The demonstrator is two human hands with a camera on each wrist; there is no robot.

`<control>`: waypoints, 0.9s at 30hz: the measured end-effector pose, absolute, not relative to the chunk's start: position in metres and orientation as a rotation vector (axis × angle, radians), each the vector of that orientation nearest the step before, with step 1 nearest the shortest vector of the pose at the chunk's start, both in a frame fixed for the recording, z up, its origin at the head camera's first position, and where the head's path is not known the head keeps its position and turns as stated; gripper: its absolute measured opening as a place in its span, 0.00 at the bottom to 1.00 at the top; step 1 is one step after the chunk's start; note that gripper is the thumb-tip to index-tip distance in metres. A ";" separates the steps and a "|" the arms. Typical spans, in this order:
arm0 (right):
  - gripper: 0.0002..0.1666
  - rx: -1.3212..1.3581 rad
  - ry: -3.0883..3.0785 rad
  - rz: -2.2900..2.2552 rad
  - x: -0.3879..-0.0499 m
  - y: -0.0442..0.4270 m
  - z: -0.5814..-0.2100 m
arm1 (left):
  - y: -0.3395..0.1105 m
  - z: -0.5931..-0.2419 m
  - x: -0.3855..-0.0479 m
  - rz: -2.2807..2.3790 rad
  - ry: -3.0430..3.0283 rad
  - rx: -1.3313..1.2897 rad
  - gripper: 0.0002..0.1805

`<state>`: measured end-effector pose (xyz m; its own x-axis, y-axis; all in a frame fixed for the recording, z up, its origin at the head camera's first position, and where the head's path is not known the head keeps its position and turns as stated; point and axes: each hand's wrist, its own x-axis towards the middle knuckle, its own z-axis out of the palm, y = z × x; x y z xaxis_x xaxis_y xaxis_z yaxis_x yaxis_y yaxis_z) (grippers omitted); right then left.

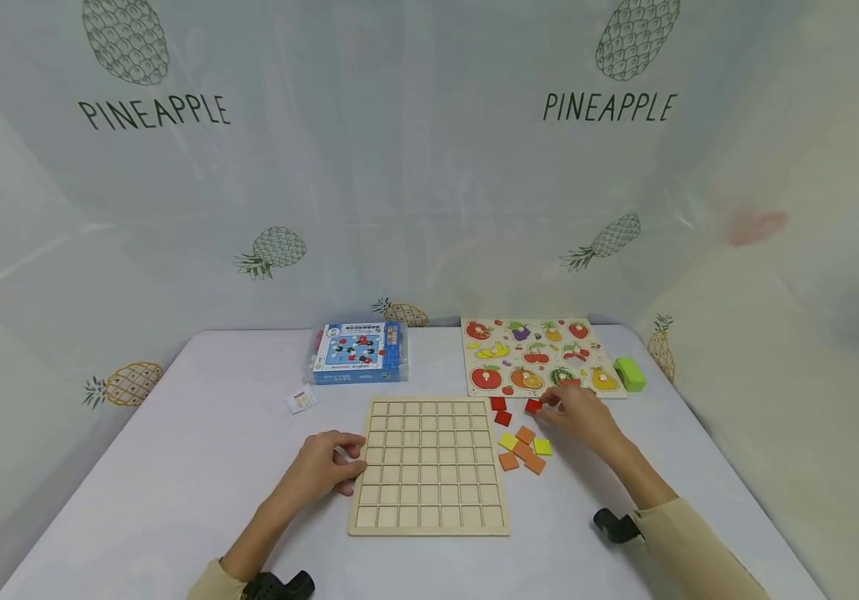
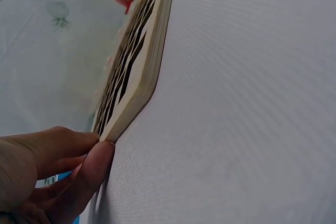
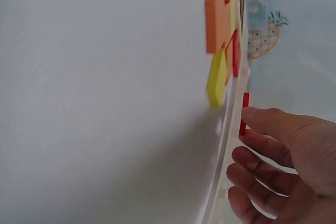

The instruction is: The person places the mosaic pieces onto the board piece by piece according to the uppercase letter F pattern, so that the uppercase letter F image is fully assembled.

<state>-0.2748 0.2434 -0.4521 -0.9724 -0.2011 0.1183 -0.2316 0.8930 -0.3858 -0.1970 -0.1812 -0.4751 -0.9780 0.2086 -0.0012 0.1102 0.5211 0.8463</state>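
A wooden grid board (image 1: 429, 467) with square cells lies flat on the table. My left hand (image 1: 327, 464) grips its left edge, and in the left wrist view thumb and finger (image 2: 93, 169) meet at the board's rim (image 2: 137, 85). My right hand (image 1: 582, 417) pinches a red square tile (image 1: 533, 407) between thumb and finger, seen edge-on as a thin red piece (image 3: 244, 114) in the right wrist view. Two other red tiles (image 1: 502, 417) lie beside the board's upper right corner. Below them are several orange tiles (image 1: 508, 461) and two yellow tiles (image 1: 542, 447).
Behind the tiles lies a fruit-picture puzzle board (image 1: 506, 362), with a green block (image 1: 630, 374) to its right. A blue boxed set (image 1: 357, 353) in clear plastic stands at the back left, near a small printed card (image 1: 302, 401). A pineapple-print curtain (image 1: 429, 167) hangs behind the table.
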 end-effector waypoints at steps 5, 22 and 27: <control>0.15 0.362 -2.994 0.618 -0.272 0.232 -0.444 | -0.181 -0.475 -0.196 1.459 2.651 0.272 0.20; 0.16 0.489 -3.016 0.616 -0.267 0.193 -0.442 | -0.176 -0.471 -0.197 1.396 2.716 0.222 0.21; 0.15 0.541 -2.990 0.642 -0.266 0.181 -0.443 | -0.177 -0.473 -0.197 1.408 2.710 0.236 0.21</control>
<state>-0.2655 0.1806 -0.4428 -0.9387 -0.3278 0.1067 -0.3428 0.8540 -0.3915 -0.1974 -0.1773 -0.4731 -0.9851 0.1721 0.0012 0.1000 0.5665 0.8180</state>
